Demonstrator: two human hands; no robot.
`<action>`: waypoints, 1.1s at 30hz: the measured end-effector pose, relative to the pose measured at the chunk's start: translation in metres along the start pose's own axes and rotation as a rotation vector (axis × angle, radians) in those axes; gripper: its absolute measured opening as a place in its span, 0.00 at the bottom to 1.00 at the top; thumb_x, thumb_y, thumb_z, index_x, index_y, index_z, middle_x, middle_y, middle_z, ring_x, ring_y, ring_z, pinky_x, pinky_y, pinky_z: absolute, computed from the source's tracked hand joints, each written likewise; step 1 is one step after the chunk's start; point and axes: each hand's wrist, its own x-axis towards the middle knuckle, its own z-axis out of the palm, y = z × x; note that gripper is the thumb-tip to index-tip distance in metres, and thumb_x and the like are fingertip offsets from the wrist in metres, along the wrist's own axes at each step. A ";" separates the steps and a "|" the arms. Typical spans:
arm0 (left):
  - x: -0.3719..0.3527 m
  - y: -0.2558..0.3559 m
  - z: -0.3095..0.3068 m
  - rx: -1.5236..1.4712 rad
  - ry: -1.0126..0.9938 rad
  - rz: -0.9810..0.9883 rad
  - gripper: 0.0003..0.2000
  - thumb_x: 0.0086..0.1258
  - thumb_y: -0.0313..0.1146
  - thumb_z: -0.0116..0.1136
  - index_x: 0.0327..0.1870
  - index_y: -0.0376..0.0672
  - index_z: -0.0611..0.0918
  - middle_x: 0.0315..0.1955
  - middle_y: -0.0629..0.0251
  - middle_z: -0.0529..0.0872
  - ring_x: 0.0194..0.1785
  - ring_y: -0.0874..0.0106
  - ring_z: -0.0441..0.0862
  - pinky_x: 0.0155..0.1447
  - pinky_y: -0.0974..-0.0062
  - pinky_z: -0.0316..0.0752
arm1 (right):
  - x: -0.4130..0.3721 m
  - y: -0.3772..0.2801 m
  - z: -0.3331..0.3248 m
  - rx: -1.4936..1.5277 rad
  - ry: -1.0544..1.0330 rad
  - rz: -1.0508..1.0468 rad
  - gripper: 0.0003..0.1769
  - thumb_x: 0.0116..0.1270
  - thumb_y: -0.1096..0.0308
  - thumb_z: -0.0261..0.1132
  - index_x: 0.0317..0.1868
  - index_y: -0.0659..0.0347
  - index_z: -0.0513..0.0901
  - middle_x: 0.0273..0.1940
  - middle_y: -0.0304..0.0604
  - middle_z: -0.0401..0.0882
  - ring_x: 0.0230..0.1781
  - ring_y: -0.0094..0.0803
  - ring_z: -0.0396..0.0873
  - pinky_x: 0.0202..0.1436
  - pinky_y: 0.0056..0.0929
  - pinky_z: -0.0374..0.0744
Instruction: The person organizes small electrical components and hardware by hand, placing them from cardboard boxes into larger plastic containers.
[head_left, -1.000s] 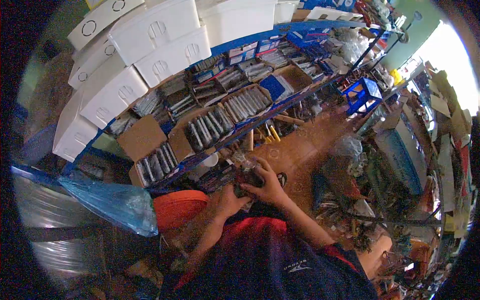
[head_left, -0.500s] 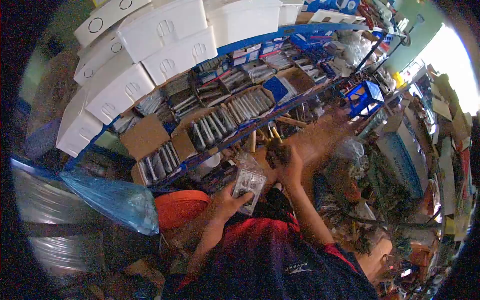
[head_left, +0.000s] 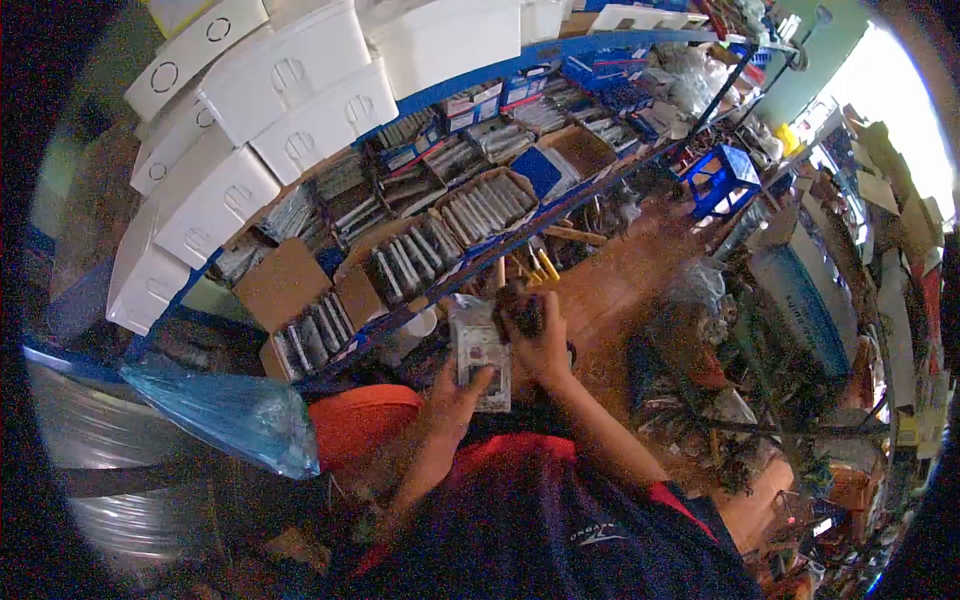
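Note:
My left hand (head_left: 456, 402) is closed on a pale rectangular plate in a clear plastic bag (head_left: 483, 350), its thumb lying across the lower front. Small dark and reddish marks show on the plate's face. At the bag's right edge, my right hand (head_left: 543, 345) is wrapped round a dark brown, lumpy thing (head_left: 517, 305) whose kind I cannot tell. Both hands are in front of my body, close together. Behind them, the lower shelf holds open cardboard boxes (head_left: 374, 290) packed with upright, plastic-wrapped pieces.
White plastic boxes (head_left: 290, 75) are stacked on the upper shelf. A red-orange bucket (head_left: 365, 425) and a blue plastic bag (head_left: 225, 415) are on the left. A blue stool (head_left: 722, 182) stands far along the wooden floor (head_left: 625, 285). Piled goods and a long carton (head_left: 800, 300) line the right side.
My right hand has moved left and down with the dark thing, up to the bagged plate. The plate has turned more upright in my left hand. The view has shifted slightly.

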 end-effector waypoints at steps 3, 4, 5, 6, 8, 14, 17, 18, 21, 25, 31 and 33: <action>-0.003 0.007 0.003 -0.114 0.091 0.011 0.27 0.63 0.45 0.60 0.59 0.40 0.70 0.50 0.61 0.78 0.52 0.66 0.75 0.57 0.69 0.68 | -0.003 0.004 -0.001 0.166 -0.004 -0.107 0.21 0.56 0.72 0.68 0.49 0.64 0.73 0.37 0.48 0.80 0.38 0.35 0.79 0.42 0.31 0.76; -0.003 0.007 0.002 -0.125 0.118 0.012 0.26 0.64 0.45 0.60 0.59 0.39 0.70 0.50 0.60 0.78 0.53 0.66 0.75 0.57 0.69 0.68 | -0.010 0.005 -0.001 0.214 -0.045 -0.151 0.19 0.56 0.71 0.68 0.48 0.64 0.74 0.37 0.49 0.79 0.38 0.36 0.79 0.42 0.32 0.76; -0.001 0.006 0.001 -0.070 0.141 0.043 0.26 0.64 0.45 0.59 0.58 0.39 0.70 0.50 0.60 0.78 0.52 0.66 0.75 0.57 0.69 0.68 | -0.022 0.003 0.005 -0.025 0.023 -0.294 0.17 0.56 0.71 0.67 0.46 0.63 0.76 0.37 0.52 0.79 0.38 0.42 0.80 0.42 0.34 0.76; 0.005 0.003 -0.001 -0.015 0.161 0.077 0.26 0.64 0.45 0.59 0.58 0.38 0.70 0.50 0.60 0.78 0.52 0.66 0.75 0.57 0.69 0.68 | -0.029 0.008 0.009 -0.091 0.001 -0.294 0.17 0.56 0.70 0.66 0.46 0.63 0.76 0.37 0.52 0.79 0.38 0.43 0.80 0.43 0.35 0.76; 0.013 -0.007 -0.004 0.035 0.214 0.095 0.25 0.65 0.45 0.58 0.57 0.38 0.71 0.49 0.59 0.78 0.52 0.65 0.75 0.57 0.69 0.67 | -0.034 0.021 0.016 -0.224 -0.039 -0.299 0.17 0.57 0.70 0.65 0.47 0.63 0.76 0.38 0.53 0.79 0.39 0.47 0.79 0.43 0.35 0.76; 0.017 0.004 0.005 0.021 0.469 0.040 0.24 0.65 0.43 0.58 0.56 0.35 0.71 0.50 0.58 0.77 0.53 0.66 0.74 0.58 0.69 0.66 | -0.061 0.012 0.001 -0.354 -0.293 -0.170 0.20 0.51 0.65 0.68 0.47 0.58 0.78 0.40 0.53 0.79 0.39 0.51 0.79 0.40 0.40 0.77; 0.021 0.019 0.004 -0.095 0.332 0.207 0.29 0.65 0.47 0.57 0.59 0.33 0.68 0.55 0.57 0.72 0.56 0.66 0.70 0.59 0.69 0.64 | -0.074 0.018 -0.003 -0.470 -0.541 -0.249 0.22 0.50 0.64 0.69 0.47 0.58 0.78 0.42 0.54 0.79 0.39 0.51 0.79 0.40 0.41 0.77; 0.020 0.019 0.003 -0.022 0.356 0.224 0.29 0.65 0.48 0.57 0.59 0.34 0.67 0.55 0.57 0.72 0.56 0.66 0.70 0.59 0.69 0.64 | -0.077 0.019 -0.004 -0.512 -0.644 -0.293 0.23 0.50 0.64 0.69 0.48 0.58 0.78 0.42 0.55 0.79 0.40 0.52 0.78 0.40 0.41 0.78; 0.022 0.016 0.004 0.075 0.388 0.286 0.30 0.65 0.50 0.56 0.59 0.35 0.67 0.56 0.57 0.70 0.58 0.66 0.69 0.60 0.69 0.64 | -0.081 0.017 -0.016 -0.357 -0.791 -0.222 0.24 0.54 0.62 0.68 0.51 0.62 0.75 0.44 0.52 0.80 0.39 0.47 0.80 0.41 0.39 0.78; 0.029 0.022 0.003 -0.571 0.385 0.095 0.22 0.68 0.43 0.54 0.57 0.39 0.69 0.54 0.57 0.71 0.56 0.62 0.72 0.57 0.63 0.68 | -0.073 -0.006 -0.027 0.206 -0.365 0.219 0.19 0.64 0.63 0.63 0.50 0.66 0.75 0.45 0.44 0.79 0.40 0.26 0.77 0.46 0.27 0.76; 0.031 -0.009 0.006 -0.541 0.251 0.066 0.16 0.65 0.35 0.50 0.52 0.41 0.72 0.44 0.58 0.79 0.46 0.63 0.78 0.49 0.64 0.76 | -0.063 0.009 0.007 0.483 -0.141 0.212 0.30 0.62 0.68 0.65 0.61 0.64 0.62 0.49 0.43 0.74 0.50 0.29 0.73 0.54 0.28 0.72; 0.034 -0.022 0.005 -0.585 0.252 0.107 0.17 0.64 0.35 0.50 0.53 0.40 0.72 0.44 0.57 0.79 0.45 0.62 0.79 0.46 0.62 0.78 | -0.054 0.008 0.019 0.322 -0.064 -0.057 0.36 0.60 0.71 0.67 0.64 0.64 0.57 0.48 0.44 0.75 0.48 0.29 0.73 0.54 0.29 0.72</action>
